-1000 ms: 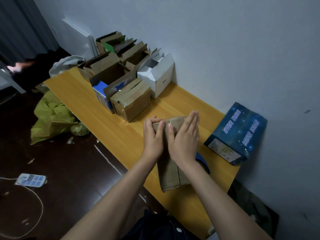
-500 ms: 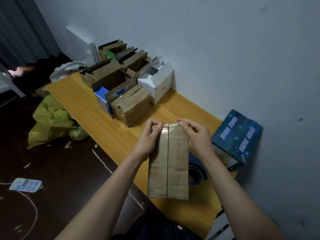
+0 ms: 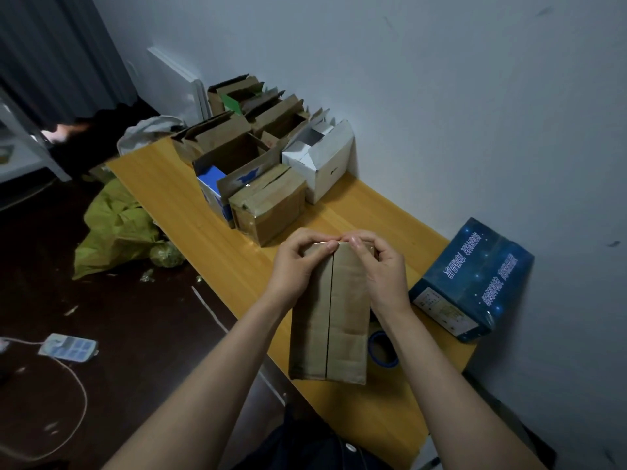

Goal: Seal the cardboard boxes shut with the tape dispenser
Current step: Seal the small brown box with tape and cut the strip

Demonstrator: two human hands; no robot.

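- The long cardboard box (image 3: 339, 317) lies flat on the desk (image 3: 190, 212), its far end right under the fingers (image 3: 325, 246).
- The left hand (image 3: 295, 266) and right hand (image 3: 380, 266) both curl over that far edge, fingertips almost meeting at the centre seam and gripping the box.
- The seam runs back from the fingers as a dark open line, so this one looks unsealed. A glossy patch at the fingertips might be tape, I can't tell.
- The tape dispenser (image 3: 381, 349) sits just right of the box, nearer the body than the fingers, and nobody is holding it.
- Just beyond the fingers a brown box (image 3: 271, 208) looks taped shut. That's one done, by my reading.
- Further out the open boxes (image 3: 234, 154) and a white box (image 3: 322, 164) have their flaps up, so plenty is left.
- Off to the right sits a blue carton (image 3: 475, 279).
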